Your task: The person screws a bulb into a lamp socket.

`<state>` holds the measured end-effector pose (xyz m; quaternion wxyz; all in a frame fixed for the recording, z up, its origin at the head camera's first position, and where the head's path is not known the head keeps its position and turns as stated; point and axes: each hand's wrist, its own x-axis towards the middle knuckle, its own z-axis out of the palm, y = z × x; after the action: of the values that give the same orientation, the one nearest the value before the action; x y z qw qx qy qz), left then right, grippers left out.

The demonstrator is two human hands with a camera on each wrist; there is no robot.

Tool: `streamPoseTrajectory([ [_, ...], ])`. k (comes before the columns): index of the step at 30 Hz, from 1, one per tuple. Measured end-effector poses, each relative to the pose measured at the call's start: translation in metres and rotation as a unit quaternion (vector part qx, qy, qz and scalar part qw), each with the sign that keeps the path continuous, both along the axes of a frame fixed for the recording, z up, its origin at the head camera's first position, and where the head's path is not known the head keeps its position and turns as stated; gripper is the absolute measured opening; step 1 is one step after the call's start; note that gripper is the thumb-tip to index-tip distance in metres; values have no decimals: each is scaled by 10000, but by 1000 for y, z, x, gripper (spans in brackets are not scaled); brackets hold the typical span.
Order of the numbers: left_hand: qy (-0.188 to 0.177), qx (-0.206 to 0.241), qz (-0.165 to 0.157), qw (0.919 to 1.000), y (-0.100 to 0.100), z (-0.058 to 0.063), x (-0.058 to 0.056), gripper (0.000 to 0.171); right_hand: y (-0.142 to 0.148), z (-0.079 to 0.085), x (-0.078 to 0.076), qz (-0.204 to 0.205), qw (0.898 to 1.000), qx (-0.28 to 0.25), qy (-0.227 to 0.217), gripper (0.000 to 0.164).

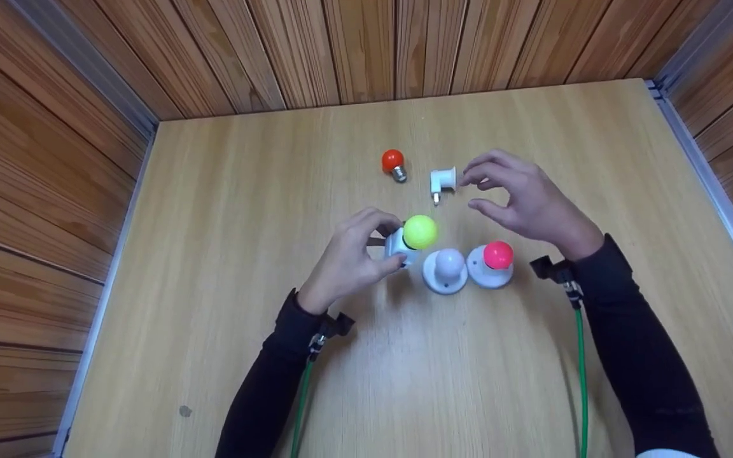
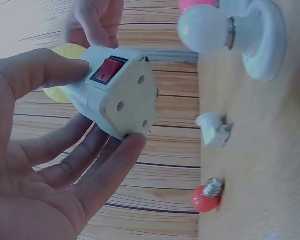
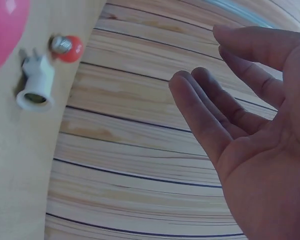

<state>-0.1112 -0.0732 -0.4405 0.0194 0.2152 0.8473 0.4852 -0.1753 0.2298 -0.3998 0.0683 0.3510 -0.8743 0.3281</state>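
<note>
My left hand (image 1: 354, 257) grips a white lamp holder (image 2: 132, 97) by its sides, thumb beside its red rocker switch (image 2: 108, 70). A yellow bulb (image 1: 420, 231) sits in that holder. In the left wrist view the holder is raised off the table, tilted, with round holes on its underside. My right hand (image 1: 525, 197) hovers with fingers spread and relaxed, holding nothing. Closest to its fingertips in the head view is a white plug-in bulb socket (image 1: 445, 179) with metal pins, lying on the table; the right wrist view shows its hollow mouth.
An orange-red bulb (image 1: 392, 159) with a metal screw base lies left of the plug-in socket. A white bulb (image 1: 449, 261) and a pink bulb (image 1: 498, 254) stand upright in round white bases, side by side. Wood-panelled walls (image 1: 366, 51) bound the table (image 1: 226, 191).
</note>
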Motion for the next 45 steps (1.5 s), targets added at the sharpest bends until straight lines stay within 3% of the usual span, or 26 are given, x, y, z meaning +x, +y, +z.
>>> streamPoseTrajectory([
  [7,-55,-38,70,10000,1,-13,1,42,7,-12,-33,-168,9977,484,-438,28],
  [14,-177,-89,31,9998,1,-26,2,43,9,-23,-65,-314,9849,1041,-1344,30],
  [21,-383,-333,2,9987,5,-35,3,45,10,-36,-85,-296,9763,1413,-1610,34],
  [32,-651,-891,-176,9937,9,-53,6,45,1,-55,-99,-173,9691,1562,-1903,52],
  [40,-460,-988,-314,9935,10,-64,4,42,-7,-63,-103,-167,9654,1692,-1976,52],
  [45,-591,-1129,-322,9913,11,-67,4,44,-9,-68,-105,-277,9624,1803,-2011,50],
])
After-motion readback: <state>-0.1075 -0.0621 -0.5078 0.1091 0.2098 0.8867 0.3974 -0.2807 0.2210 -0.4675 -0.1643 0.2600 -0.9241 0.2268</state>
